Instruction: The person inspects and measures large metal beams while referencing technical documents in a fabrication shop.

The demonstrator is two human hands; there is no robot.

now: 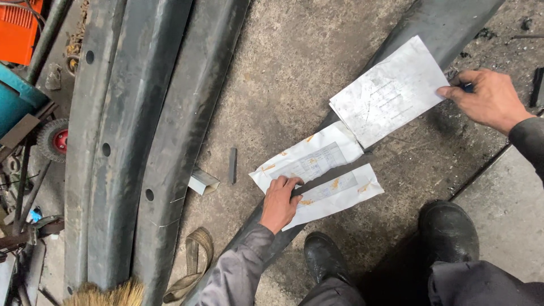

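looking straight down at a workshop floor here. the left hand (279,203) is pressed down on two stained white paper sheets, fingers curled loosely, fingertips on the gap between the upper sheet (309,158) and the lower sheet (334,194). it's not gripping anything, just pinning them flat. the right hand (488,101) is out to the side, pinching the right corner of a third, bigger sheet (388,90). there's something small and dark tucked under its fingers, but i can't tell what it is.

all three sheets lie along a long dark metal strip (447,20) that runs diagonally from the bottom left up to the top right, and the papers follow the same slant, long sides in line with it. the strip's middle is mostly covered by the paper, its lower end is hidden behind the left sleeve, and its top runs out of frame.

the markings on the sheets are faint and smudged. the orange blotches on the two lower ones could be rust or glue, hard to say.

off to the left are big curved steel channels (136,124) with holes, cut off top and bottom. a small dark bar (232,165) sits on the concrete just beside them, with a webbing strap (195,255) further down. two black boots (447,229) are at the bottom, one partly cut off.
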